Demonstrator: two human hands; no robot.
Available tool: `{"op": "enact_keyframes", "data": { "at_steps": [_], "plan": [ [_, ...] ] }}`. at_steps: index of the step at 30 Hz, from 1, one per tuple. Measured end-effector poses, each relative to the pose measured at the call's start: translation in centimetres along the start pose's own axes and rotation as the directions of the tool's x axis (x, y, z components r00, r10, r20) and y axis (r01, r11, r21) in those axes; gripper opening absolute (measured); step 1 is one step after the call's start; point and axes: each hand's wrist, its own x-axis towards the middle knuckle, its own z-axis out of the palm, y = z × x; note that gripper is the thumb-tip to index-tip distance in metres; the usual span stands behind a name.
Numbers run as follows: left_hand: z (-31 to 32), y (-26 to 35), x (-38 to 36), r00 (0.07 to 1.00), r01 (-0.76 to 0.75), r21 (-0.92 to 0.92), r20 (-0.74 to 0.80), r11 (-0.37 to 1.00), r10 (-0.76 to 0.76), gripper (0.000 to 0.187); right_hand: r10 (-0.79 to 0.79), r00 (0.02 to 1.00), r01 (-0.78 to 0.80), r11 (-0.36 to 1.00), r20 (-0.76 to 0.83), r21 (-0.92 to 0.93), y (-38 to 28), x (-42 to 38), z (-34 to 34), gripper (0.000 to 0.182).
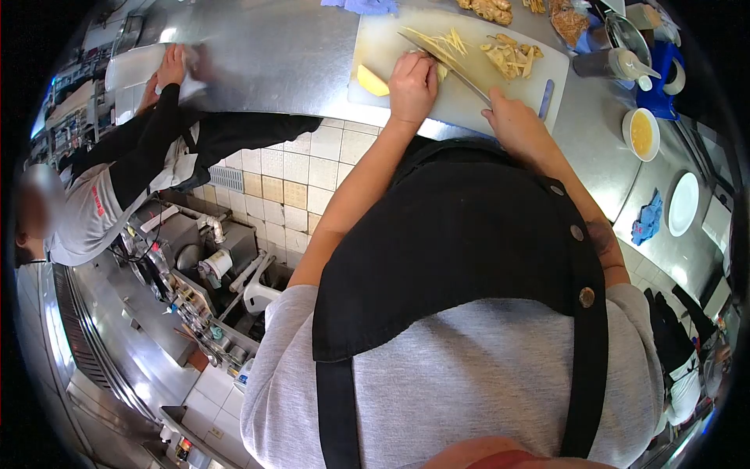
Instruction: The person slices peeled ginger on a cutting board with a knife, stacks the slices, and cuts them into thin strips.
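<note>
On a white cutting board (375,51) my right hand (517,123) grips the handle of a kitchen knife (461,72), its blade slanting up and left across the board. My left hand (412,87) has its fingers curled down beside the blade, on a small piece of ginger (442,72) mostly hidden by the fingers and knife. Thin ginger strips (449,41) lie just beyond the blade. A peeled ginger chunk (373,80) rests at the board's left, and a heap of ginger peelings (512,58) sits toward its right.
Unpeeled ginger (491,9) lies behind the board. A squeeze bottle (613,66), a blue tape dispenser (662,82), and a bowl of yellow contents (642,134) stand to the right. Another person (133,148) works at the steel counter (266,59) on the left.
</note>
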Motion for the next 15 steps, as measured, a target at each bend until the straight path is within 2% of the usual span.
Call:
{"op": "enact_keyframes", "data": {
  "at_steps": [7,13,15],
  "plan": [
    [0.0,-0.1,-0.1,1.0,0.019,0.002,0.015,1.0,-0.019,0.007,-0.074,0.989,0.079,0.996,-0.126,0.034,0.5,2.8,2.9,0.025],
    [0.0,0.1,-0.1,1.0,0.006,0.001,0.003,1.0,-0.006,0.007,-0.112,0.981,0.119,0.992,-0.161,0.033,-0.1,4.3,3.0,0.025],
    [-0.2,0.3,-0.1,0.998,0.053,-0.027,-0.032,0.998,-0.054,0.007,-0.123,0.979,0.131,0.991,-0.162,0.037,0.2,3.9,2.9,0.025]
  ]
}}
